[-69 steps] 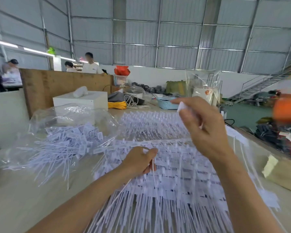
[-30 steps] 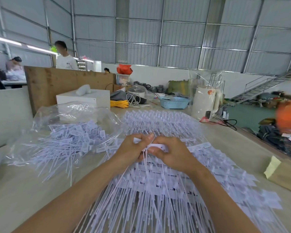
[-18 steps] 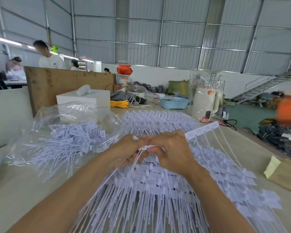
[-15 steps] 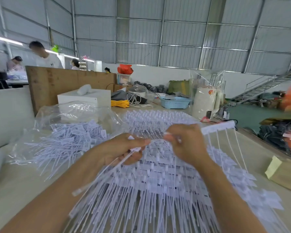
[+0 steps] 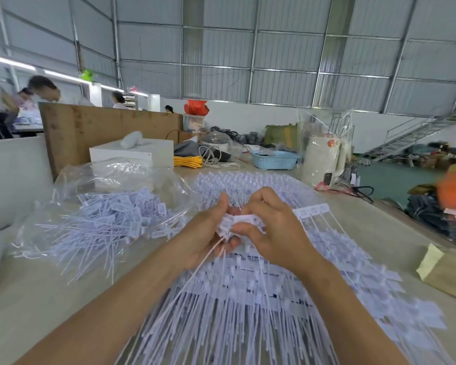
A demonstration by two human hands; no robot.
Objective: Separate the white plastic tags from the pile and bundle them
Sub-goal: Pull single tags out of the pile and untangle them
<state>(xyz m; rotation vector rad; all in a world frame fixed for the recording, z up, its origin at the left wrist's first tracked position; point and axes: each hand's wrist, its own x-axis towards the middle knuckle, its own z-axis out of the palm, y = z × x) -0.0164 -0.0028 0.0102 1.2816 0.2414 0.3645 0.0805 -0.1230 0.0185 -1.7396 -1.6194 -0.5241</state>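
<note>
Both hands met above the pile [image 5: 248, 299]: the left hand [image 5: 208, 233] gripped the gathered tags [image 5: 228, 223] while the right hand [image 5: 271, 227] pinched another strip [image 5: 311, 210] against them, growing the bundle.

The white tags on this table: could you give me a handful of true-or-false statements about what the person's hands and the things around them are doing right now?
1. Both hands hold a small bunch of tag heads together. True: the left hand and right hand meet on it.
2. The clear plastic bag of loose tags lies to the person's right. False: it lies to the left.
3. A blue basket sits at the table's far end. True.
4. The hands work above an empty patch of table. False: they are over the spread pile of white tags.
5. The yellow cord bundle lies in the blue basket. False: it lies on the table, left of it.
</note>
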